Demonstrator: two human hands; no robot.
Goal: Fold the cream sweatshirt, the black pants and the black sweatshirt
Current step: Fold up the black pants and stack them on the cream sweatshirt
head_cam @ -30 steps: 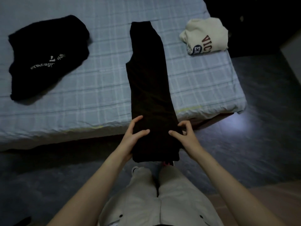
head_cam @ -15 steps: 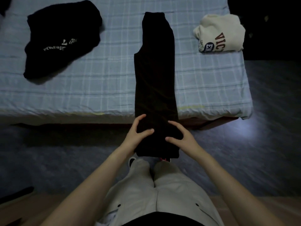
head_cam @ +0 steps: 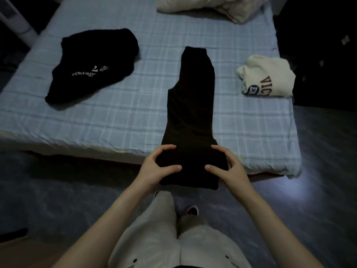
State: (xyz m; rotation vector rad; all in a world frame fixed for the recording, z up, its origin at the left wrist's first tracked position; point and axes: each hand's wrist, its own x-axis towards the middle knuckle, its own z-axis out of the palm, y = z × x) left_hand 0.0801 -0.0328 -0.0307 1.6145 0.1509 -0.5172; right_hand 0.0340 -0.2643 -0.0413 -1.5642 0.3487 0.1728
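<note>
The black pants (head_cam: 193, 105) lie lengthwise down the middle of the bed, folded leg over leg, with their near end hanging past the bed's front edge. My left hand (head_cam: 154, 168) grips that near end on its left side and my right hand (head_cam: 229, 169) grips it on the right, thumbs on top of the cloth. The black sweatshirt (head_cam: 92, 64) with white lettering lies crumpled at the left of the bed. The cream sweatshirt (head_cam: 268, 79) with dark red letters sits folded near the bed's right edge.
The bed (head_cam: 119, 117) has a light blue checked sheet. A pale bundle of bedding (head_cam: 212, 6) lies at the far end. Dark floor (head_cam: 67, 190) runs in front of and to the right of the bed. My legs in light trousers and a shoe (head_cam: 192, 210) show below.
Both hands have closed onto the near end of the pants and lifted it slightly. My view has tilted up, so more of the far end of the bed shows.
</note>
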